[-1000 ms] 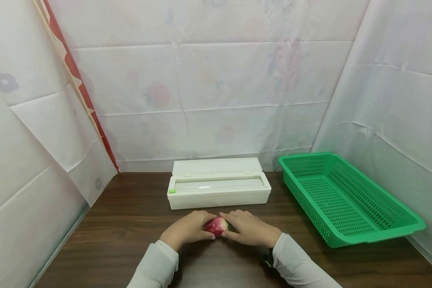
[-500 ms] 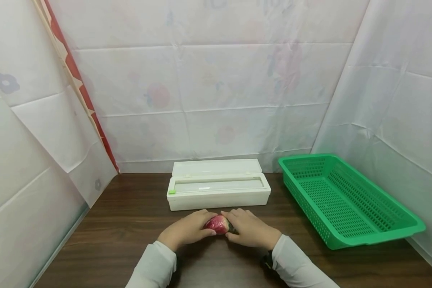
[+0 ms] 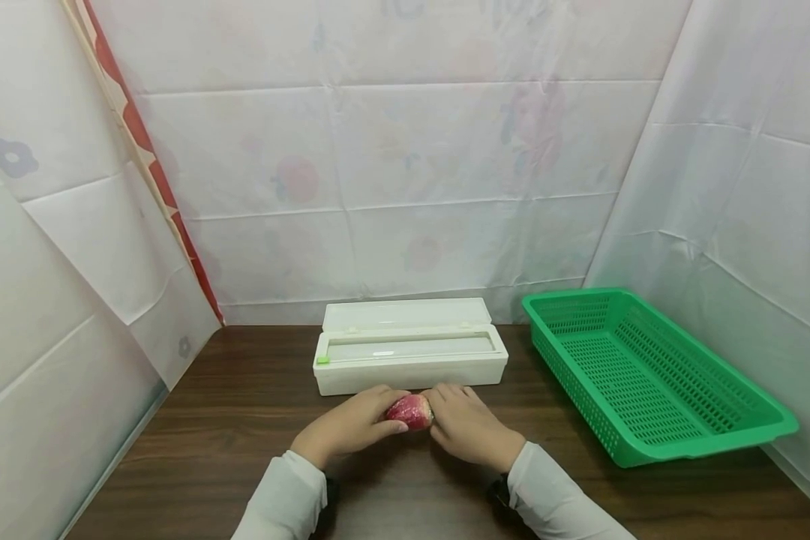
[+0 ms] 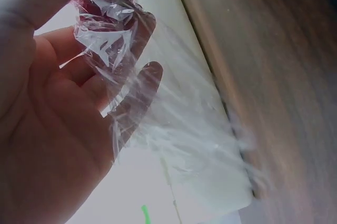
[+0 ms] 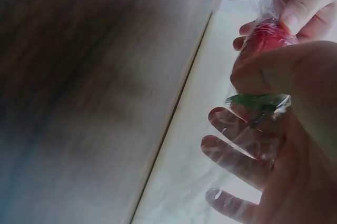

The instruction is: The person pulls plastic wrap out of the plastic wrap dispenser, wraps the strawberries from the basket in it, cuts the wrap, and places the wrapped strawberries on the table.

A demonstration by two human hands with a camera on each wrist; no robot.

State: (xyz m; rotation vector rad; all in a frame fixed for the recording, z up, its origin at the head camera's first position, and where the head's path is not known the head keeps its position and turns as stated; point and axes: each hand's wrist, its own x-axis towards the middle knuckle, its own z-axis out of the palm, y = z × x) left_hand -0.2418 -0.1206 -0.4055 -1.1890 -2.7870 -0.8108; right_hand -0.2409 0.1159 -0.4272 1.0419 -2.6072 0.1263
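Observation:
Between my hands is a red fruit, strawberry-like, with a pale end and green leaves on its right side. Clear cling film wraps it, and loose film trails across the fingers in both wrist views. My left hand holds its left end between thumb and fingers. My right hand pinches the leafy end; its other fingers are spread behind the film in the right wrist view. Just behind the hands stands a white cling film dispenser, its lid tipped back. A green slider sits at its left end.
A green perforated plastic basket stands at the right of the dark wooden table. White patterned sheets hang at the back and both sides.
Both hands have lifted slightly and moved away toward the dispenser with the fruit. The right fingers have closed in more round the leafy end, so the leaves are now mostly hidden in the head view.

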